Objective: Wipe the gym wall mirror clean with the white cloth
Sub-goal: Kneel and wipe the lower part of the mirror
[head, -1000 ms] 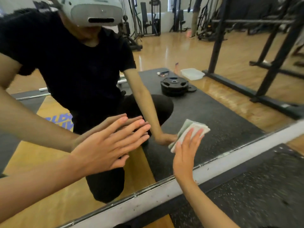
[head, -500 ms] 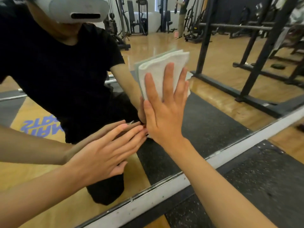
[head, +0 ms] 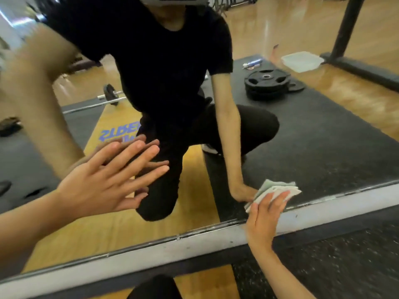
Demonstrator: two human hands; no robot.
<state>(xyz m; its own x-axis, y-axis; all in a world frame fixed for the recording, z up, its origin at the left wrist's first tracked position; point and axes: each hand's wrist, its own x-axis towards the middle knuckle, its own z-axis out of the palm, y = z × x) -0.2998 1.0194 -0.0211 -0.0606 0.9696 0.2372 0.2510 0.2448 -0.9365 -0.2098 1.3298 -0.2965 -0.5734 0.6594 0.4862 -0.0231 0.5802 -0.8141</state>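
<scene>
The wall mirror point(head: 323, 130) fills most of the view and reflects a crouching person in black. My right hand point(head: 262, 221) presses the folded white cloth point(head: 282, 190) flat against the glass with straight fingers, low down just above the mirror's grey bottom frame point(head: 194, 240). My left hand point(head: 103, 182) lies flat on the glass at the left with fingers spread, meeting its own reflection.
Below the frame lies black rubber flooring point(head: 345, 266) and a strip of wood floor. The reflection shows stacked weight plates point(head: 266, 84), a clear plastic tub point(head: 302, 61), a barbell point(head: 110, 97) and a black rack base point(head: 362, 70) behind me.
My right hand has swept the cloth down the mirror from high in the middle to the bottom edge at the right. My left hand stays flat on the glass.
</scene>
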